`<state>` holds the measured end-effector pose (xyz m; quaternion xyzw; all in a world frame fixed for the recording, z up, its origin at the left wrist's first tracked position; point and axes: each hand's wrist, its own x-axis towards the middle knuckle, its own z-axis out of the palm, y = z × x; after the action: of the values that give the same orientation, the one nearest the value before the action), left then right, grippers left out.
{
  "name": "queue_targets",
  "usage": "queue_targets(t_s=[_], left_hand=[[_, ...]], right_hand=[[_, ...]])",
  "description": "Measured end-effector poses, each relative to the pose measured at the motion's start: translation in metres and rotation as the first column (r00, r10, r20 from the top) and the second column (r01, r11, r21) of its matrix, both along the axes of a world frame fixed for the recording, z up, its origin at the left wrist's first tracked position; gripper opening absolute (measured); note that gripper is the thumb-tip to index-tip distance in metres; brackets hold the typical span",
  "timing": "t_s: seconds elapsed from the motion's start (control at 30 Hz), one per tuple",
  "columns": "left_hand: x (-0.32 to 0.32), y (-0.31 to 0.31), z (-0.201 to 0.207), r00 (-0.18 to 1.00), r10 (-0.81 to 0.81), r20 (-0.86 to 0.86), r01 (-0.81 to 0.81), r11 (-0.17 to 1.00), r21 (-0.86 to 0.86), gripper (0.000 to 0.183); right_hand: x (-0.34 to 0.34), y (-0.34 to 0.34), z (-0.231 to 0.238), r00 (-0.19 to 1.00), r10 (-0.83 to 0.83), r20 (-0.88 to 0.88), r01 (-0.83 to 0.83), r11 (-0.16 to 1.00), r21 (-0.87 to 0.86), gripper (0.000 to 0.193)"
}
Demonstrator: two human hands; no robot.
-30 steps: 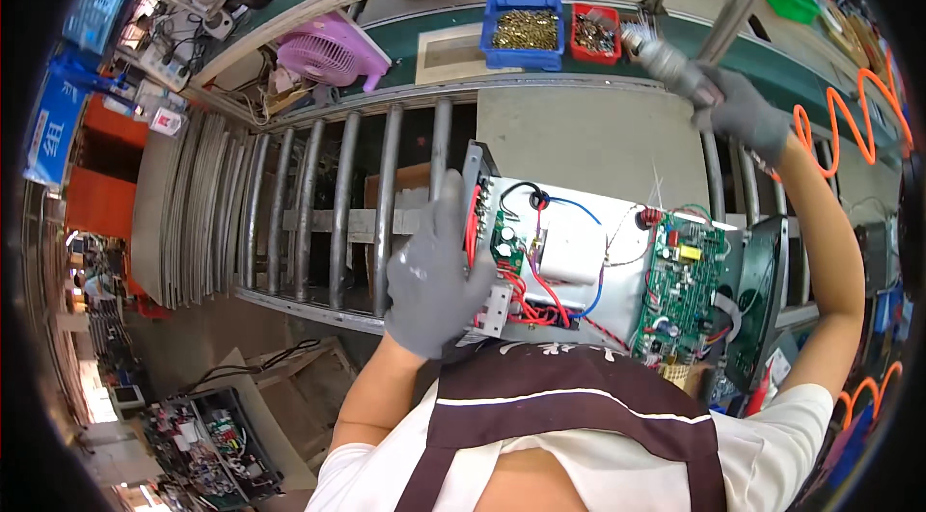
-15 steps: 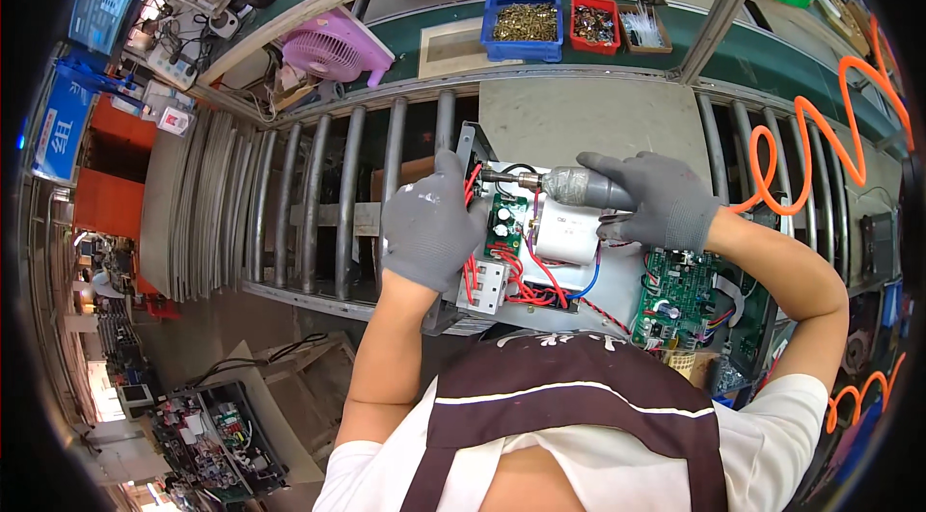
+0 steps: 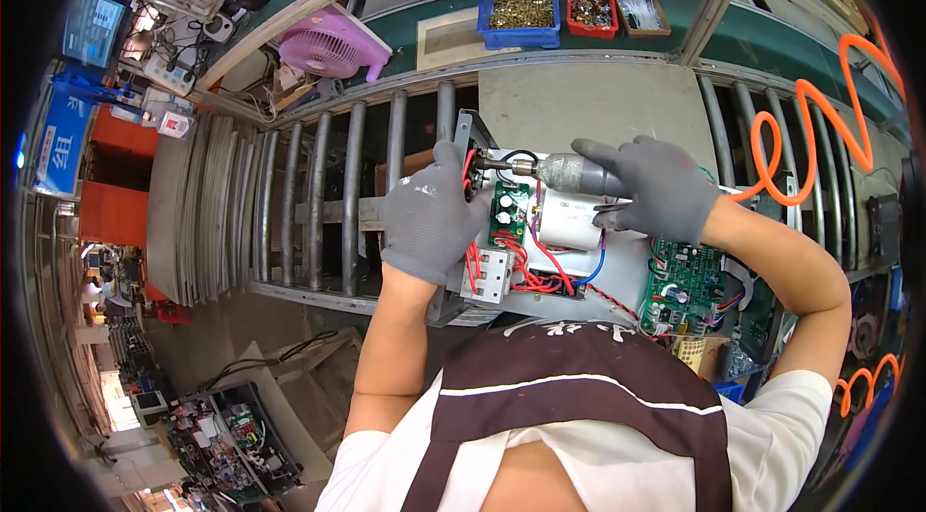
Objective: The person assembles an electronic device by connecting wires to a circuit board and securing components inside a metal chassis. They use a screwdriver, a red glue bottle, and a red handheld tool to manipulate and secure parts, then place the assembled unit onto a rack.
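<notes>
My right hand (image 3: 666, 192), in a grey glove, is closed round a grey power screwdriver (image 3: 579, 175) lying level, its index finger stretched along the body. The bit points left at the inner side of a black end panel (image 3: 469, 129) of an electrical unit. My left hand (image 3: 434, 213), also gloved, grips that panel beside the bit, its fingertips partly hidden. Between my hands sit a white cylindrical part (image 3: 569, 221), a small green circuit board (image 3: 506, 213), red wires and a light grey breaker (image 3: 488, 276). A larger green circuit board (image 3: 685, 285) lies to the right.
The unit rests on a roller conveyor (image 3: 313, 194) next to a flat grey board (image 3: 593, 107). Beyond stand a blue bin (image 3: 519, 38) of brass-coloured hardware, a red bin (image 3: 591, 28) and a pink fan (image 3: 333, 44). An orange coiled hose (image 3: 772, 150) hangs right; stacked sheets (image 3: 203, 213) stand left.
The screwdriver and my right hand have shifted very slightly, its bit still at the end panel. My left hand stays at the panel. The whole view has moved a little.
</notes>
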<state>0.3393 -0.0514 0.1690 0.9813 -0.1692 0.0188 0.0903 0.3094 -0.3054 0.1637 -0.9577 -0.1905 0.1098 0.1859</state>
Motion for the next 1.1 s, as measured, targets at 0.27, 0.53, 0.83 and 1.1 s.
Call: queue_targets(t_s=[0.27,0.53,0.83,1.1], left_hand=[[-0.058,0.015,0.004,0.999,-0.039,0.003,0.038,0.942,-0.334,0.092],[-0.082,0.033,-0.029,1.0,-0.008,-0.009,0.002,0.845,-0.535,0.086],[-0.084,0.03,-0.024,0.995,0.023,-0.093,-0.064,0.877,-0.477,0.084],[-0.085,0.023,-0.027,0.993,0.022,-0.112,-0.086,0.793,-0.603,0.086]], right_hand=[[-0.011,0.0,0.007,1.0,0.01,-0.029,-0.011,1.0,-0.03,0.075],[-0.011,0.002,-0.005,1.0,0.0,-0.017,-0.001,0.998,-0.057,0.076],[-0.018,0.009,-0.002,1.0,-0.007,0.022,0.008,1.0,-0.02,0.067],[-0.018,0.007,-0.008,0.998,-0.006,0.065,0.004,1.0,0.02,0.071]])
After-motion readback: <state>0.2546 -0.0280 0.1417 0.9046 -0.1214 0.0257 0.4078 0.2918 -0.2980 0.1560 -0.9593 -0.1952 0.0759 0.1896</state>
